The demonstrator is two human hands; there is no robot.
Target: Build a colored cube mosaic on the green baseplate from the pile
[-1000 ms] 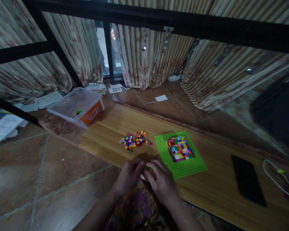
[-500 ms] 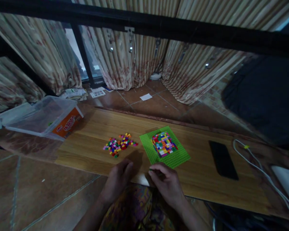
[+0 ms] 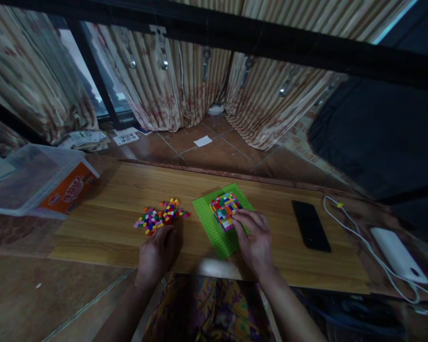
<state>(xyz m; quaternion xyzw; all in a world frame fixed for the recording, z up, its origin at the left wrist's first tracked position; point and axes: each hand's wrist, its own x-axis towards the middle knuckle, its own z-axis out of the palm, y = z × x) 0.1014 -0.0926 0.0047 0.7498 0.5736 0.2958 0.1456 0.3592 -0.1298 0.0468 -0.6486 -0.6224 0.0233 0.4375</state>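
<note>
A green studded baseplate [image 3: 204, 214] lies on the wooden board, bearing a block of small multicoloured toy bricks [image 3: 224, 205]. Over the block's right side is my right hand [image 3: 254, 235], thumb and fingers pinched together at the bricks; whatever is between the fingertips is too small to make out. To the left lies a loose pile of coloured toy bricks [image 3: 152, 219]. My left hand [image 3: 157, 251] is at the pile's near edge, its fingers curled closed and pointing down, hiding anything in them.
A clear plastic bin [image 3: 28, 178] with an orange label stands at the left end of the wooden board [image 3: 121, 190]. On the right lie a black phone [image 3: 311, 225], a white power bank [image 3: 397, 254] and a white cable [image 3: 364, 247]. A paper [image 3: 203, 141] is on the tiled floor beyond.
My right hand has moved from the board's near edge up to the brick block. The left hand has moved forward to the loose pile. The view has turned to the right.
</note>
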